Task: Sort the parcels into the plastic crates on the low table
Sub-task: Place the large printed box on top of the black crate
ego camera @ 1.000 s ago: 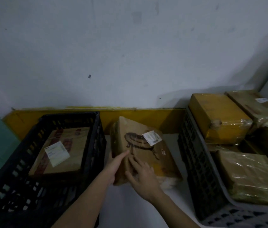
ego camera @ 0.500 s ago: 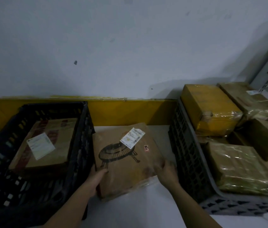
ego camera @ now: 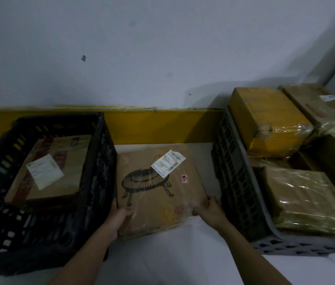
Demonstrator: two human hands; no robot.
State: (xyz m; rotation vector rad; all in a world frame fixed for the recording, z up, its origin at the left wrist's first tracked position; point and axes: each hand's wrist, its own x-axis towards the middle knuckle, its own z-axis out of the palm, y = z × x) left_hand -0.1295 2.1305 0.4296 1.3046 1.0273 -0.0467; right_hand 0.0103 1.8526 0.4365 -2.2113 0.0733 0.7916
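Now the flat brown parcel (ego camera: pixel 158 188) with the printed stool drawing lies face up on the white table (ego camera: pixel 174 262), in the gap between the two crates, its shipping label (ego camera: pixel 168 163) toward the far right corner. A second ago it was propped on edge, leaning toward the wall, with both my hands on its near face; I have since tipped it down flat and slid my hands out to its near corners. My left hand (ego camera: pixel 119 220) grips the near left corner, thumb on top and fingers curled under the edge. My right hand (ego camera: pixel 208 208) holds the near right corner the same way, fingers wrapped over the plastic film. So both hands are clamped on this one parcel, well apart from each other across its width.

That change matters: with the label readable and a grip on each side, I judge I'm set to lift it and choose a crate. The black crate (ego camera: pixel 98 161) on my left touches the parcel's left edge and holds one labelled box (ego camera: pixel 47 169) with room beside it. The grey crate (ego camera: pixel 236 182) on my right is heaped with film-wrapped parcels (ego camera: pixel 298 194), including a yellow one (ego camera: pixel 269 122) at the back, so the left looks the easier fit. The film may be slippery under my fingers.
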